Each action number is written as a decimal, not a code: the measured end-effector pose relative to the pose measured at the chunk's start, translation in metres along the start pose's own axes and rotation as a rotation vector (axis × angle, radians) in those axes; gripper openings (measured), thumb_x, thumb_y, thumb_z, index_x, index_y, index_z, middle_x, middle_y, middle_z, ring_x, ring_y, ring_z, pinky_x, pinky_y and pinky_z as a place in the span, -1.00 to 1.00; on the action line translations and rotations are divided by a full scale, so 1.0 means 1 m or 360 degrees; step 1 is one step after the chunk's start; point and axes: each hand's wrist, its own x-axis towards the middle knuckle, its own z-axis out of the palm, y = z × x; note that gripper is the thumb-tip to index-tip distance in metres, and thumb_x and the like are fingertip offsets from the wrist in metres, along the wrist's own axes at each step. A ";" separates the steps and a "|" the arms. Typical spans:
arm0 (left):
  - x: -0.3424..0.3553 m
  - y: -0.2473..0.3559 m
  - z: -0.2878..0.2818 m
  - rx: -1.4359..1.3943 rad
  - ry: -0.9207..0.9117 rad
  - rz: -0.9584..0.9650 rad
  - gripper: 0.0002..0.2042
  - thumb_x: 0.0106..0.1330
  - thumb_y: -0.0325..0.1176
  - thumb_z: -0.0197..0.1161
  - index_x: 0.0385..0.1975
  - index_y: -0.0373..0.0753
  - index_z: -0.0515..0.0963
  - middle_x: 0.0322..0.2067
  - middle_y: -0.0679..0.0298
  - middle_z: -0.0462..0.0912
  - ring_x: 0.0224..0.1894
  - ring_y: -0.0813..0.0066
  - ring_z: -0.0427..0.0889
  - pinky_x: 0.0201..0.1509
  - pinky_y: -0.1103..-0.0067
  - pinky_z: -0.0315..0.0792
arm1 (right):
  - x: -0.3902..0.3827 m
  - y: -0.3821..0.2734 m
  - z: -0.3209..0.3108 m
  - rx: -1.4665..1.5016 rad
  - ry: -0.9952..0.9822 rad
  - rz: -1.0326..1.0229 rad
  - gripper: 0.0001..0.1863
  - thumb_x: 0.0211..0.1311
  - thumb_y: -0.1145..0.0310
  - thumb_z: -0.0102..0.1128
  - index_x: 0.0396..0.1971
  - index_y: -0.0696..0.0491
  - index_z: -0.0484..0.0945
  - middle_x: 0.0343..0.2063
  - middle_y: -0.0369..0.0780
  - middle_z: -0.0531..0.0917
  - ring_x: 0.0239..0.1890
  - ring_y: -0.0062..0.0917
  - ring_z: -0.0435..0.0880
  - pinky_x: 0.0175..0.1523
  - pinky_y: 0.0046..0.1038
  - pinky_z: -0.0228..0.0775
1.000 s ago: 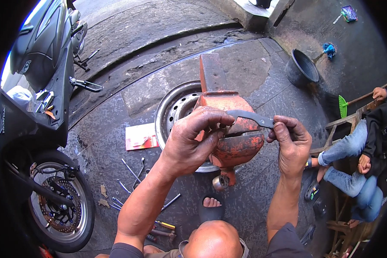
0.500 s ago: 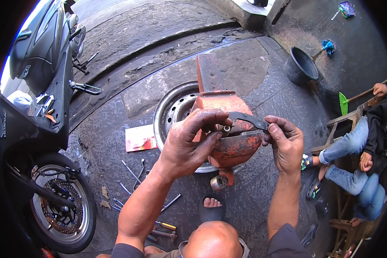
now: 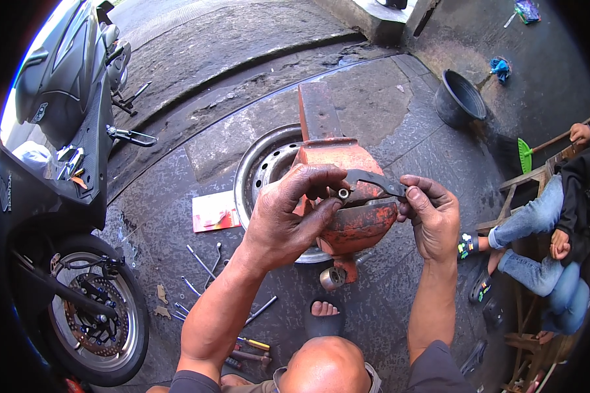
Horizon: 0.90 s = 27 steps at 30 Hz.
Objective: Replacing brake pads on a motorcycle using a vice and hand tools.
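My left hand (image 3: 288, 203) is closed, its thumb and fingers around a small metal sleeve (image 3: 343, 194) with a round hole. A dark, flat, curved lever-like metal part (image 3: 377, 181) spans from those fingertips to my right hand (image 3: 432, 213). The right hand is closed too, with thumb and index finger pinching the part's right end. How the sleeve and the lever-like part meet is hidden by the left fingers. Both hands are above a worn orange bench vise (image 3: 351, 239), whose jaws lie just below the part.
A steel wheel rim (image 3: 248, 190) lies under the vise. Wrenches (image 3: 206, 265) and a yellow-handled screwdriver (image 3: 254, 343) are on the floor, near a red-white package (image 3: 213, 211). A scooter (image 3: 78, 196) stands left; a black bucket (image 3: 462, 99) and seated people (image 3: 537, 242) are right.
Both hands keep their hold. My right hand and the lever-like part have shifted very slightly left, and the sleeve's hole faces up a little more.
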 end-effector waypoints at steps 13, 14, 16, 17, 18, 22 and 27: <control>0.001 0.004 -0.001 0.0000 0.0012 -0.0047 -0.67 0.20 -0.66 0.31 -0.03 -0.29 0.55 -0.15 0.28 0.69 -0.15 0.60 0.58 0.00 0.57 0.48 | -0.001 -0.007 0.000 0.0015 -0.0055 -0.0012 -0.74 0.29 0.51 0.19 -0.06 0.28 0.61 -0.36 -0.15 0.71 -0.44 -0.59 0.66 -0.33 -0.53 0.58; 0.001 0.004 0.000 -0.0013 0.0017 -0.0043 -0.68 0.19 -0.67 0.32 -0.05 -0.28 0.55 -0.15 0.29 0.69 -0.16 0.61 0.58 -0.01 0.57 0.48 | -0.002 -0.008 0.001 -0.0007 -0.0055 -0.0006 -0.74 0.28 0.51 0.21 -0.06 0.28 0.61 -0.36 -0.15 0.71 -0.43 -0.59 0.66 -0.33 -0.53 0.58; 0.000 0.005 0.000 0.0009 0.0025 -0.0006 -0.68 0.18 -0.68 0.31 -0.06 -0.28 0.55 -0.16 0.27 0.69 -0.15 0.58 0.59 -0.02 0.56 0.48 | -0.002 -0.011 0.002 -0.0031 -0.0055 0.0001 -0.74 0.28 0.51 0.22 -0.06 0.27 0.60 -0.36 -0.16 0.71 -0.42 -0.59 0.66 -0.33 -0.53 0.58; -0.001 0.005 -0.001 0.0032 0.0033 0.0031 -0.68 0.17 -0.70 0.31 -0.08 -0.28 0.55 -0.16 0.26 0.69 -0.15 0.56 0.60 -0.04 0.56 0.49 | -0.003 -0.012 0.004 -0.0049 -0.0060 -0.0021 -0.74 0.27 0.51 0.24 -0.06 0.26 0.60 -0.37 -0.17 0.70 -0.42 -0.60 0.66 -0.32 -0.53 0.57; -0.001 0.005 -0.002 0.0031 0.0036 0.0028 -0.68 0.17 -0.70 0.31 -0.08 -0.28 0.55 -0.16 0.26 0.69 -0.15 0.56 0.60 -0.04 0.56 0.49 | -0.004 -0.014 0.005 -0.0069 -0.0066 -0.0043 -0.73 0.26 0.50 0.26 -0.06 0.25 0.59 -0.38 -0.19 0.70 -0.42 -0.61 0.65 -0.32 -0.54 0.57; 0.001 0.003 0.000 0.0329 0.0004 0.0497 -0.69 0.15 -0.73 0.27 -0.11 -0.28 0.55 -0.18 0.18 0.69 -0.10 0.39 0.65 -0.05 0.52 0.49 | -0.008 -0.012 0.002 -0.0026 -0.0062 -0.0073 -0.72 0.26 0.48 0.29 -0.05 0.24 0.59 -0.38 -0.21 0.69 -0.42 -0.62 0.64 -0.31 -0.55 0.55; -0.005 0.000 0.000 0.0159 0.0052 0.0313 -0.71 0.16 -0.72 0.27 -0.13 -0.28 0.55 -0.16 0.18 0.68 -0.06 0.42 0.64 -0.04 0.48 0.50 | -0.011 -0.009 0.004 -0.0125 -0.0037 -0.0031 -0.70 0.26 0.50 0.29 -0.03 0.27 0.58 -0.35 -0.21 0.68 -0.41 -0.62 0.63 -0.30 -0.55 0.54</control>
